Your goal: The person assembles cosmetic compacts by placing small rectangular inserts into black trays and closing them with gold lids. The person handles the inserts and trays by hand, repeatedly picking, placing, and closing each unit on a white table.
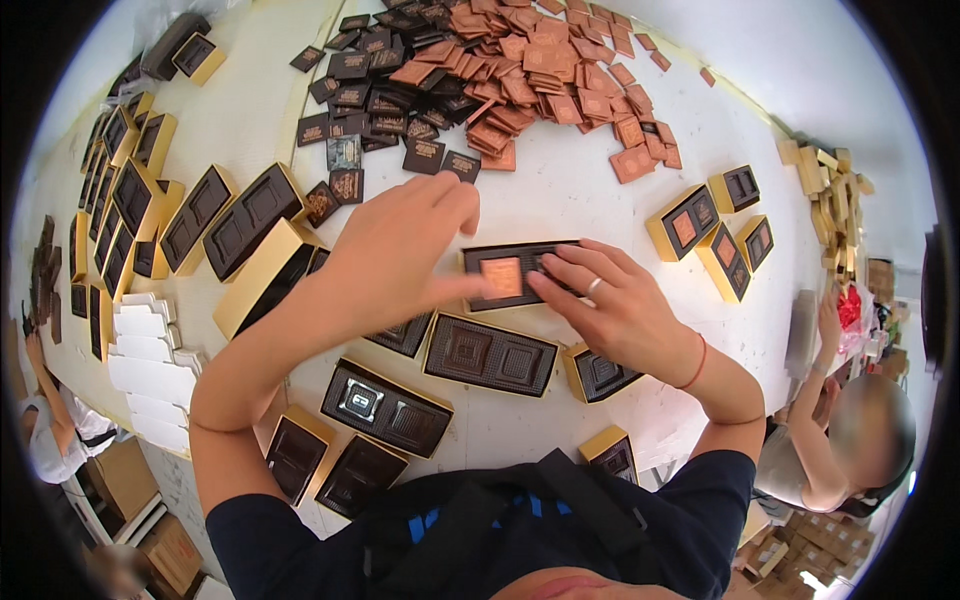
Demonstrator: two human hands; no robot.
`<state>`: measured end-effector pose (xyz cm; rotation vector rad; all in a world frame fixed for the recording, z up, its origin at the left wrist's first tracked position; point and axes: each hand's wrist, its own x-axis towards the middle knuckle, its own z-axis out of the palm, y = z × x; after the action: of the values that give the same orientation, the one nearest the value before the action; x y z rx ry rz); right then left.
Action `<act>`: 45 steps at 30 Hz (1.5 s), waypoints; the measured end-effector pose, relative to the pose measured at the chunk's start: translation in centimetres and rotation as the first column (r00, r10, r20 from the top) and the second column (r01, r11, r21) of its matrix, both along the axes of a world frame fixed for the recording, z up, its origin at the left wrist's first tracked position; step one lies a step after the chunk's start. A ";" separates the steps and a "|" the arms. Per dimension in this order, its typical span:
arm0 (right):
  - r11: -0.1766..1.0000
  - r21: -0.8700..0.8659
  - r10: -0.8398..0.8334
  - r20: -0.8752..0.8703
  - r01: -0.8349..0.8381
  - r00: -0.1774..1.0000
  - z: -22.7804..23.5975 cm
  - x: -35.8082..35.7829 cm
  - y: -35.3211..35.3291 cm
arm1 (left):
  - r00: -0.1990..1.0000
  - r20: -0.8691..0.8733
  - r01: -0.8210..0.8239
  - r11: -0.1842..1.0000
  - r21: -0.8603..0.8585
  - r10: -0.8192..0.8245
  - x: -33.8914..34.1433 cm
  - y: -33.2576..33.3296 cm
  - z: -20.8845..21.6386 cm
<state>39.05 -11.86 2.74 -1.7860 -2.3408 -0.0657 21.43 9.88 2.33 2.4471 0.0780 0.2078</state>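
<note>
A long gold-sided box (512, 246) with a dark two-hollow insert lies in front of me. In its left hollow sits a copper-coloured square piece (503, 278). My right hand (625, 310), with a ring on one finger, rests spread over the box's right end and covers that hollow. Above the box's left end hovers my left hand (400, 245), thumb apart from its bent fingers; nothing shows in it. Its fingertips are near dark square pieces (424, 154) at the pile's edge. Another long box (490, 355) lies just nearer to me.
Copper squares (548, 65) and dark squares are heaped at the far side. Gold boxes (140, 205) crowd the left, beside stacked white cartons (150, 360). Filled boxes (685, 225) stand at right. Other people (820, 440) are at both sides.
</note>
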 end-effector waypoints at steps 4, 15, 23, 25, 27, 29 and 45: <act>0.947 -0.071 -0.297 0.186 0.315 0.936 2.0 2.6 -3.3 | 0.982 0.014 0.188 0.979 0.081 -0.190 -1.2 -1.4 2.0; 0.856 -0.140 -0.479 0.146 0.498 0.865 0.5 14.2 3.7 | 0.948 -0.204 0.285 0.935 0.211 -0.243 -1.5 -3.6 0.8; 0.798 -0.240 -0.592 -0.139 0.552 0.794 -1.2 14.1 5.2 | 0.989 -0.116 0.115 0.974 0.196 -0.094 -0.7 -1.7 -0.8; 0.734 -0.258 -0.670 -0.118 0.629 0.733 -0.6 14.0 5.1 | 0.985 -0.130 0.137 0.971 0.198 -0.112 -0.8 -1.4 -0.6; 0.653 -0.435 -0.744 -0.212 0.620 0.634 -0.2 14.0 5.1 | 0.984 -0.137 0.143 0.969 0.199 -0.117 -0.8 -1.3 -0.6; 0.742 -0.332 -0.670 -0.321 0.583 0.670 -0.5 13.4 5.0 | 0.985 -0.135 0.135 0.970 0.200 -0.109 -0.6 -1.7 -0.7; 0.961 0.238 0.195 -0.220 -0.141 0.956 -2.2 -1.7 0.6 | 1.000 0.028 0.001 0.977 0.213 -0.007 -0.3 -2.5 -2.8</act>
<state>37.36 -11.26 0.51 -1.4006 -2.2050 -0.0752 21.12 7.39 -0.45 2.6563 0.0406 0.2612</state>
